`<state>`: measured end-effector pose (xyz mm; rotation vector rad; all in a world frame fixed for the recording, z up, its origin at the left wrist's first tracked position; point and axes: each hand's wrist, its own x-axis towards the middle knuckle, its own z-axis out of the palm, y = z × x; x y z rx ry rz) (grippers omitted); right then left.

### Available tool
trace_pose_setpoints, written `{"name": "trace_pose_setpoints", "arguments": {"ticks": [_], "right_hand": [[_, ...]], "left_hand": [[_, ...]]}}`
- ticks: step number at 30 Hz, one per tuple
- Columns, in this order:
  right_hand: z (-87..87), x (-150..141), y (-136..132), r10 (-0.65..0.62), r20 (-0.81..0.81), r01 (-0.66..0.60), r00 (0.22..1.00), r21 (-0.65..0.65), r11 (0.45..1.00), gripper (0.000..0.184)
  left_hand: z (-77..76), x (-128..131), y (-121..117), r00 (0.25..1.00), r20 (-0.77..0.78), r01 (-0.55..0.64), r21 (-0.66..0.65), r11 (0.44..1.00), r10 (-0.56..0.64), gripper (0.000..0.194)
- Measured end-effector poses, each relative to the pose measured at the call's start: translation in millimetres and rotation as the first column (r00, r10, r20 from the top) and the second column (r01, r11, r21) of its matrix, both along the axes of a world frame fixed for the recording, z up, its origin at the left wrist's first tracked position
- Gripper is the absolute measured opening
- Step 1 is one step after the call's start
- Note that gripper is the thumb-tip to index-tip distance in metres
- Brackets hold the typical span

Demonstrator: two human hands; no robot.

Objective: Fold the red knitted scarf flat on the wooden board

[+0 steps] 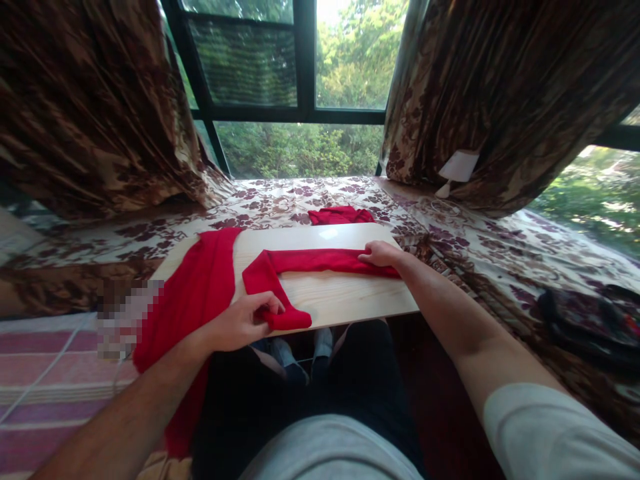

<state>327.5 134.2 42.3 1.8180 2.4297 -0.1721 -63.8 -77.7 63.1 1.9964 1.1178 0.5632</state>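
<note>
A long strip of red cloth (pixel 320 260) lies on a pale wooden board (pixel 345 298) in front of me. It bends at the left, and one part comes back toward the board's near edge. My left hand (pixel 243 325) is closed on the near end of the strip, its fingers curled into the fabric. Farther right, my right hand (pixel 382 255) pinches the strip near its right end, which runs on under my wrist. Another wide piece of red cloth (pixel 200 287) drapes over the board's left end and hangs down beside my leg.
Folded red fabric (pixel 341 215) lies behind the board on a floral-covered ledge (pixel 270 200). A small white lamp (pixel 459 167) stands by the right curtain (pixel 500 80). At right is a black bag (pixel 590 333); striped bedding (pixel 50 380) lies at left. My legs are below the board.
</note>
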Motion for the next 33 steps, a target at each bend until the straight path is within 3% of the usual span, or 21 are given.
{"name": "trace_pose_setpoints", "arguments": {"ticks": [3,6,8,12,16,20,24,28,33], "right_hand": [[1.4,2.2,1.2,0.026,-0.021,-0.026,0.999,-0.015,1.000,0.047],[3.8,3.5,2.7,0.029,-0.058,-0.033,0.998,-0.064,0.997,0.047],[5.6,2.7,3.6,0.035,-0.070,-0.042,0.997,-0.093,0.995,0.046],[9.0,-1.6,4.2,0.072,-0.059,-0.078,0.996,-0.123,0.989,0.036],[12.1,-6.8,6.2,0.074,-0.014,-0.075,0.997,-0.097,0.992,0.031],[17.3,-13.5,15.3,0.073,0.050,-0.074,0.996,0.020,0.997,0.034],[27.3,-23.2,30.3,0.067,0.058,-0.072,0.996,0.102,0.992,0.037],[36.4,-38.2,41.8,0.095,0.042,-0.096,0.995,0.038,0.995,0.036],[32.5,-61.4,45.4,0.072,0.068,-0.076,0.995,0.057,0.995,0.033]], "left_hand": [[14.7,-6.0,11.2,0.996,0.057,0.075,-0.062,0.995,-0.072,0.026],[13.9,-8.3,36.8,0.982,0.014,-0.190,0.130,0.973,0.190,0.035],[4.6,-6.8,59.4,0.955,-0.082,-0.256,0.258,0.932,0.285,0.040],[-14.9,-0.1,100.2,0.903,-0.360,-0.052,0.451,0.891,0.235,0.045],[-18.6,12.2,119.2,0.813,-0.572,0.131,0.365,0.922,0.111,0.048],[-17.9,26.7,127.6,0.780,-0.623,0.254,0.217,0.943,-0.067,0.049],[-23.4,27.4,139.3,0.761,-0.641,0.241,0.139,0.961,-0.098,0.055],[-32.0,9.9,149.5,0.773,-0.634,0.179,0.162,0.971,-0.037,0.058],[-35.5,-7.9,150.1,0.778,-0.628,0.109,0.181,0.977,0.029,0.060]]}}
